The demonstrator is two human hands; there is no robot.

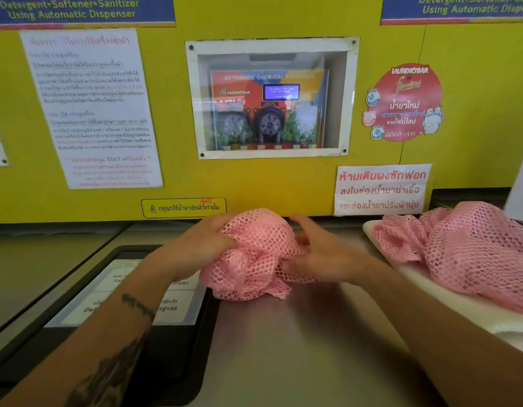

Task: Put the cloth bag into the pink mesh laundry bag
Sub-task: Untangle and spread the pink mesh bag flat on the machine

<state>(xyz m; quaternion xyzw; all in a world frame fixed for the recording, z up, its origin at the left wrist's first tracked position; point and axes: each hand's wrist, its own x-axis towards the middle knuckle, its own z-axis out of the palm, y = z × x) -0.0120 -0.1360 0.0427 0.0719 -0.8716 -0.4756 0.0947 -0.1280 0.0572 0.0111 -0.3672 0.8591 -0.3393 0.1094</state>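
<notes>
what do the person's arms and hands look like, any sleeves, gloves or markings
Both arms are bare as far as the picture shows, with no sleeves or gloves. The left hand leads back to a forearm with dark tattoos: a narrow band of script-like marks across it, and a larger dark patch nearer the elbow. The right hand and its forearm show no markings. No rings, watch or bracelets can be seen on either side.

Both forearms reach forward, converging at centre. The left hand [201, 245] is curled, gripping the mesh bag [254, 257]. The right hand [322, 257], blurred, rests against it, fingers extended.
</notes>
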